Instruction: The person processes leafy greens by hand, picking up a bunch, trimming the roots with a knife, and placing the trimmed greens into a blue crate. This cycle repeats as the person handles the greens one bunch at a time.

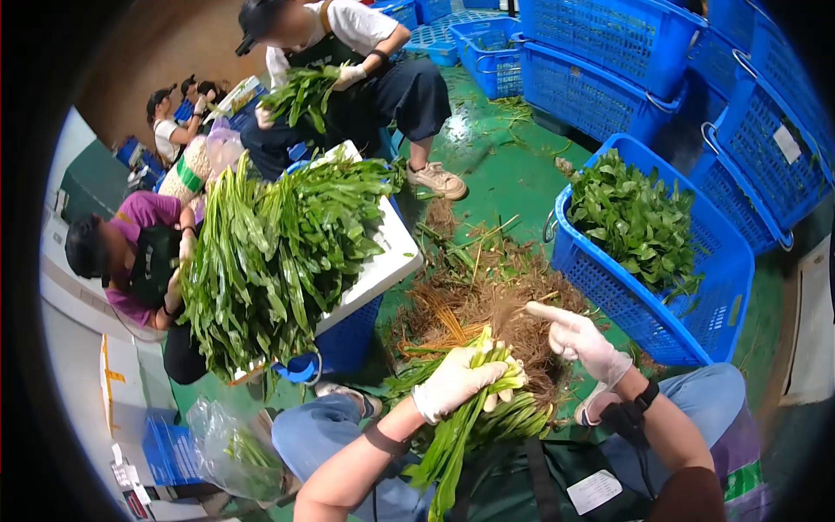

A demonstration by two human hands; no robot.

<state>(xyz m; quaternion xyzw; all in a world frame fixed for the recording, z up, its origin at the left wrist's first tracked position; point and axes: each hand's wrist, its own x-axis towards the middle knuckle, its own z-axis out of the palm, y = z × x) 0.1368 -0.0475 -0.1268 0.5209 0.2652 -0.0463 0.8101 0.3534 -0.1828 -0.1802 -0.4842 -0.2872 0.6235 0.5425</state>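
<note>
The left hand (461,383) hid some green leaves (450,454), marks on the white tag (596,492) looked too small to read, and blue crates (600,33) got cut off

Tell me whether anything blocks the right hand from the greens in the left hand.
Nothing visible: an open gap separates the right hand from these greens; the root pile lies on the floor below.

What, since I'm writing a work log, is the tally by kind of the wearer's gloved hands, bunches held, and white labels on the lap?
Gloved: 2, left hand and right hand
Held bunch: 1
White label: 1
Total: 4
</note>
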